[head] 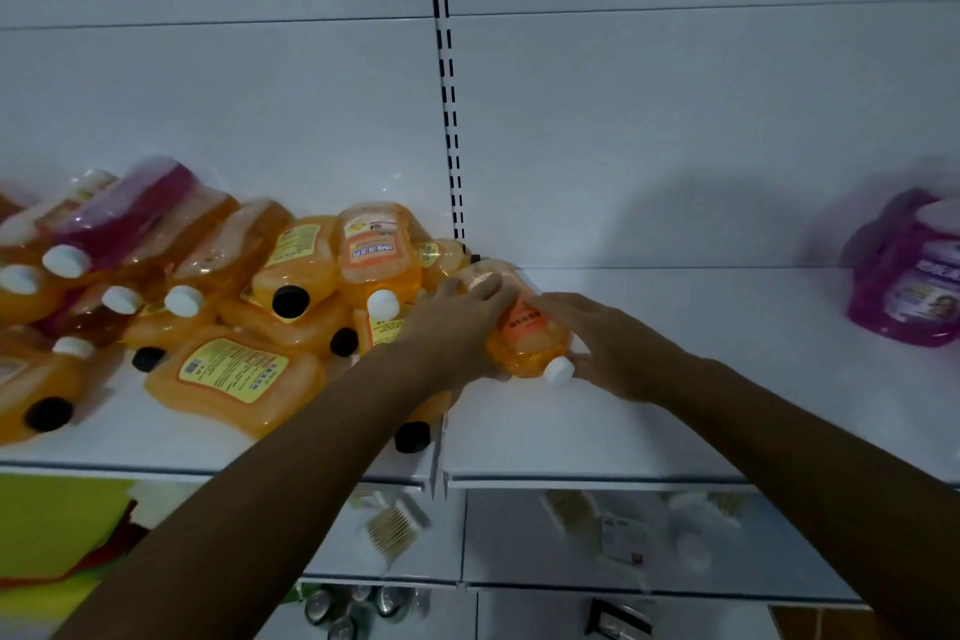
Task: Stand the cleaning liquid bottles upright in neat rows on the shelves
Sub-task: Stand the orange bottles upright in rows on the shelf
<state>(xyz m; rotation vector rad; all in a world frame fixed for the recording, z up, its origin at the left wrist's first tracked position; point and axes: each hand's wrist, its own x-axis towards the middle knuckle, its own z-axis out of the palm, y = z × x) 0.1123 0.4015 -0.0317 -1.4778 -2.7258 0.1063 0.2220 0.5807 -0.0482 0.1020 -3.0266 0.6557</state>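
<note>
An orange cleaning liquid bottle (524, 327) with a white cap lies tilted on the white shelf (623, 431), cap pointing toward me. My left hand (457, 317) grips its far left side with fingers curled over the body. My right hand (608, 343) holds its right side near the cap. To the left, several orange bottles (234, 374) with white or black caps lie in a jumbled pile, with a purple-red bottle (135, 208) on top. A purple bottle (914, 270) lies at the far right of the shelf.
A slotted upright (447, 83) divides the white back wall. The shelf surface between my hands and the purple bottle is bare. Lower shelves (623, 582) hold small packets, a comb-like item (395, 530) and metal cans (353, 608). Yellow-green items (57, 525) sit lower left.
</note>
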